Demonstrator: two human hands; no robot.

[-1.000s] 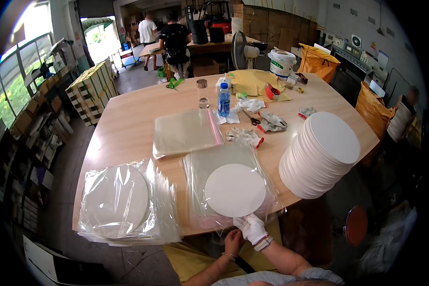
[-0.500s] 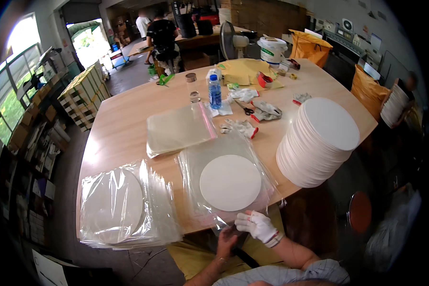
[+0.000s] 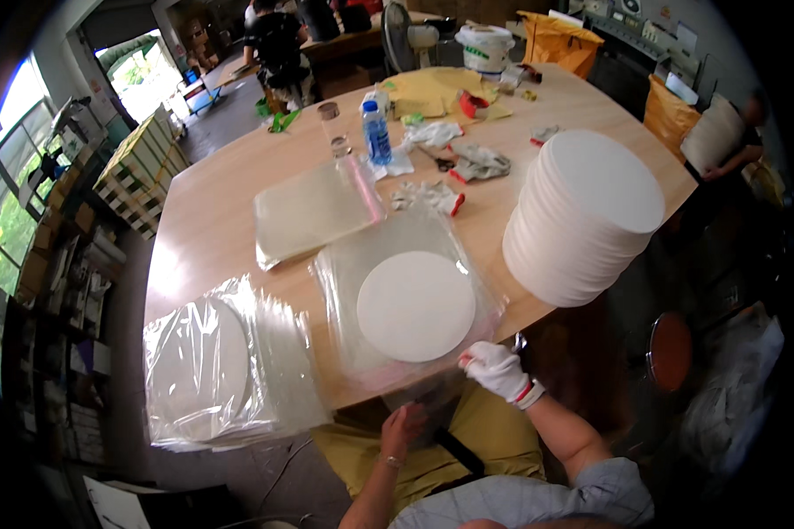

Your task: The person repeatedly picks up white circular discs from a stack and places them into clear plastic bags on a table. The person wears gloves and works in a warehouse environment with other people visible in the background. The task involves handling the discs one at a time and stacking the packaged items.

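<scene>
A round white disc [image 3: 416, 307] lies on a stack of clear plastic bags [image 3: 340, 304] at the table's near edge. A translucent film edge of the top bag hangs toward me past that edge. My bare left hand [image 3: 401, 429], fingers closed, is below the table edge at this film. In a white glove with a red cuff stripe, my right hand [image 3: 500, 370] is closed in a pinch by the bag's near right corner. The film between the hands is faint, and the exact grip is hard to see. To the right stands a tall stack of white discs [image 3: 582, 225].
Bagged discs [image 3: 198, 370] are piled at the near left. More flat clear bags [image 3: 313, 212] lie behind. Farther back are a blue bottle [image 3: 377, 134], work gloves [image 3: 481, 162], scissors [image 3: 438, 160], yellow sheets [image 3: 415, 93] and a white bucket [image 3: 484, 50]. A co-worker [image 3: 741, 145] sits at right.
My hands have moved apart: the right went right and up to the bag's corner, the left slightly left. The whole view has shifted, raising the table in the picture.
</scene>
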